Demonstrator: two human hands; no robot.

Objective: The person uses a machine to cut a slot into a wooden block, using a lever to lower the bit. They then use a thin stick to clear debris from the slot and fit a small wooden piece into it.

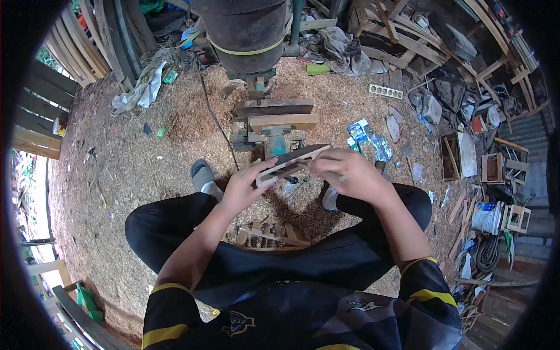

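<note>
A narrow wooden frame [300, 156] of thin boards is held above my lap, tilted up to the right. My left hand [248, 182] is closed around its left end, fingers over the top board. At the right end my right hand [343, 170] is closed, with its fingertips pressed against the frame; the palm side is hidden. Just beyond the frame stands a bench vise [279, 142] with a green body. Behind the vise lie a light wooden block [284, 122] and a dark wooden block [274, 107].
A large barrel [245, 29] with a yellow band stands ahead. A dark cable [213, 114] runs across the shavings-covered floor [116, 192]. Small wooden pieces [273, 234] lie between my legs. To the right are a power strip [385, 91], blue plastic packaging [370, 139] and wooden boxes [458, 156].
</note>
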